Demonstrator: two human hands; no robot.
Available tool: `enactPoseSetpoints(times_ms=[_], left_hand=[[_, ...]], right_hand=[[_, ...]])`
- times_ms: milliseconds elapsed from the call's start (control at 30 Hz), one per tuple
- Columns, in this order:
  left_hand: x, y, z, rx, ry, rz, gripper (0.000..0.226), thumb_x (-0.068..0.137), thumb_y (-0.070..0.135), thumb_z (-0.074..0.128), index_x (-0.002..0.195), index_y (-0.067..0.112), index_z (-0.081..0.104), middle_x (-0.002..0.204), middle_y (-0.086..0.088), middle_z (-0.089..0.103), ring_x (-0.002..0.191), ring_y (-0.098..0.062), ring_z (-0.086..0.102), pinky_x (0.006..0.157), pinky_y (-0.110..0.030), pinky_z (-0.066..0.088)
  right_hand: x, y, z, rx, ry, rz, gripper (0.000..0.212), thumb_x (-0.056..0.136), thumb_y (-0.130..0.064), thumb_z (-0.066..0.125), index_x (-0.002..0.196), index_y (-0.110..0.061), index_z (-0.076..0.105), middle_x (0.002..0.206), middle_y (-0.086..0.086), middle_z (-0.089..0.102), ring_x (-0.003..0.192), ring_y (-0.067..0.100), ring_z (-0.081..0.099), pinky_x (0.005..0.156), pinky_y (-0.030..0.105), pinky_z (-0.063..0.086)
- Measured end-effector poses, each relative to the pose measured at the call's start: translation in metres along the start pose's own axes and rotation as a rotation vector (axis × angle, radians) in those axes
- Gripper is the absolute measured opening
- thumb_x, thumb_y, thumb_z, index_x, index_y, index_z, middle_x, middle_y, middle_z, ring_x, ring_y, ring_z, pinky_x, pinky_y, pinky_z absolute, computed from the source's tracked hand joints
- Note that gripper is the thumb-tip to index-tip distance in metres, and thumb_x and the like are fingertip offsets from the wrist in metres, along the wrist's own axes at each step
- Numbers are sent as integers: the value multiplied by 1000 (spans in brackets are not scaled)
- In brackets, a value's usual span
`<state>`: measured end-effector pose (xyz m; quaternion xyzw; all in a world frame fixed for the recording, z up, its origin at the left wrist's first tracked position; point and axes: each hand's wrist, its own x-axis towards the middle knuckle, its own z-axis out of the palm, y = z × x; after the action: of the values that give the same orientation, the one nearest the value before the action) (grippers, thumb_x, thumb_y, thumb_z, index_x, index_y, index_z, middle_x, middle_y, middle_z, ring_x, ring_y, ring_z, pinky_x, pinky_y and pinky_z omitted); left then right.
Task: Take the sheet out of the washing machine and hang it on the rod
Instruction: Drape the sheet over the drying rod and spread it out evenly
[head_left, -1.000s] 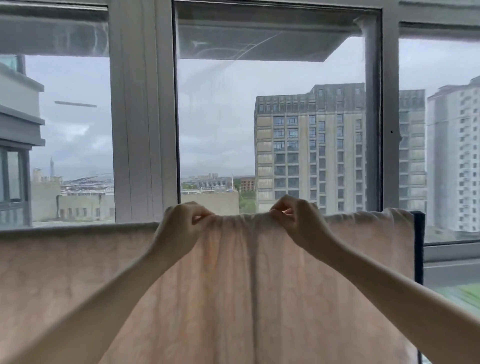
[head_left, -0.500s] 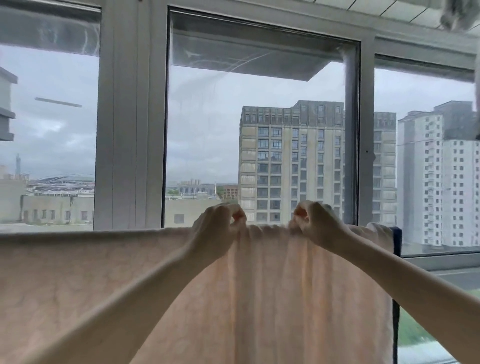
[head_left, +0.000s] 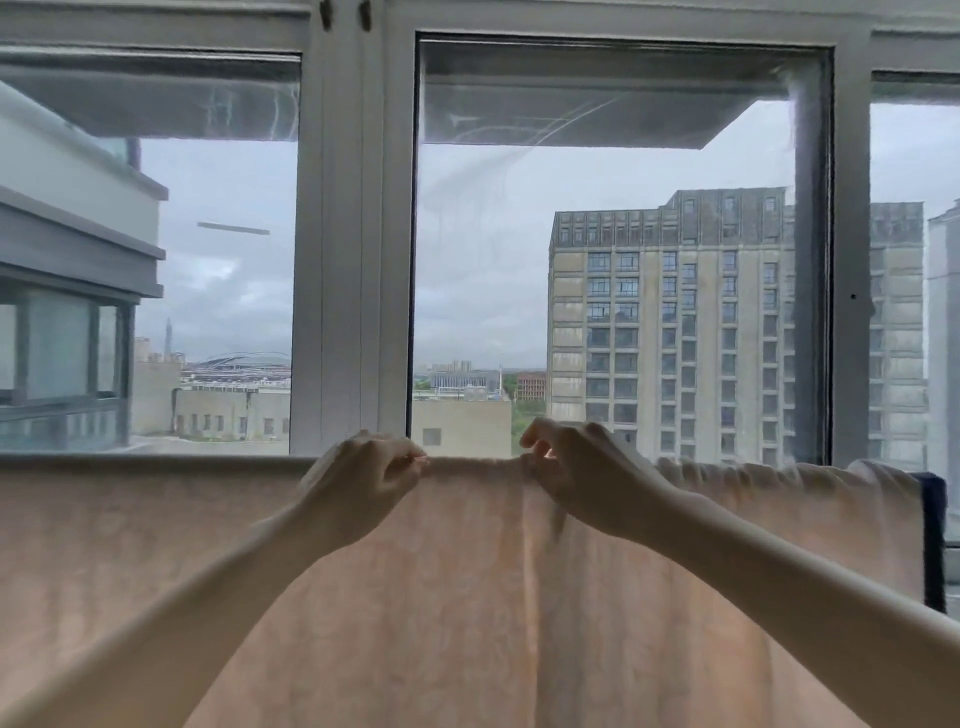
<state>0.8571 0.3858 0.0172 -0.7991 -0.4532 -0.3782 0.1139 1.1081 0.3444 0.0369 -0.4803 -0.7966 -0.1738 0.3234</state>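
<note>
Sheet (head_left: 467, 597) top edge pinched by left hand (head_left: 363, 480) and right hand (head_left: 582, 473), now further apart

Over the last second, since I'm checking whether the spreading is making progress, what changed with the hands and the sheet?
The left hand and right hand each kept a pinching grip on the top edge of the pale peach fabric sheet. The fabric between them, bunched a second ago, now lies flatter. The gathers at the sheet's right end remain, as does its drape over the rod, which the cloth hides.

light: overcast daylight through window (head_left: 613, 249) | foreground backlit, dim | soft blur
</note>
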Motion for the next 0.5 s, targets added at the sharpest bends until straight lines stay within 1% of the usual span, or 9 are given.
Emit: enactPoseSetpoints(times_ms=[67,100,233,300,367,400,433,500], left_hand=[[-9,-22,-9,33,32,-50,51,85,65,35,99,29,69,94,13,67,90,-11,57,81,-32,46],[-14,-32,-14,48,54,-71,55,83,68,31,97,30,68,92,13,66,90,-12,57,82,-33,45],[-33,-73,-32,76,99,-141,57,83,68,28,98,30,68,94,10,67,93,-17,57,96,-43,38],[-42,-93,-41,106,107,-161,55,85,67,32,102,29,67,99,9,67,97,-18,59,98,-45,39],[-49,-108,-54,72,92,-172,44,90,56,46,111,25,67,107,7,67,103,-18,59,97,-41,42],[-52,-114,-60,46,67,-168,36,92,45,54,116,21,66,111,6,66,106,-17,58,96,-36,43],[-53,-119,-67,32,42,-148,31,93,34,58,119,19,65,114,5,66,106,-15,58,94,-32,44],[-53,-132,-77,43,24,-95,28,92,21,62,119,15,66,112,4,67,102,-13,60,89,-28,44]], right_hand=[[6,-12,10,3,23,-48,27,96,-32,52,119,-18,56,108,2,68,83,17,67,73,36,57],[9,-18,16,10,32,-73,27,96,-33,51,118,-19,56,108,2,68,83,17,66,73,36,57],[19,-40,40,-43,78,-140,24,98,-40,44,106,-21,55,97,-2,66,76,15,64,67,38,56],[23,-52,49,-70,90,-158,25,98,-41,42,105,-21,55,96,-3,66,76,16,63,67,39,54],[29,-63,54,-61,91,-152,25,97,-42,43,107,-22,55,98,-3,66,82,18,64,70,38,54],[32,-69,56,-46,82,-141,25,97,-42,44,108,-22,55,100,-3,66,84,19,64,71,38,54],[36,-76,57,-35,72,-131,26,96,-42,45,109,-22,55,101,-2,66,85,19,64,71,38,54],[42,-90,63,-25,68,-114,26,96,-41,47,111,-22,56,103,-2,66,85,18,64,72,37,54]])
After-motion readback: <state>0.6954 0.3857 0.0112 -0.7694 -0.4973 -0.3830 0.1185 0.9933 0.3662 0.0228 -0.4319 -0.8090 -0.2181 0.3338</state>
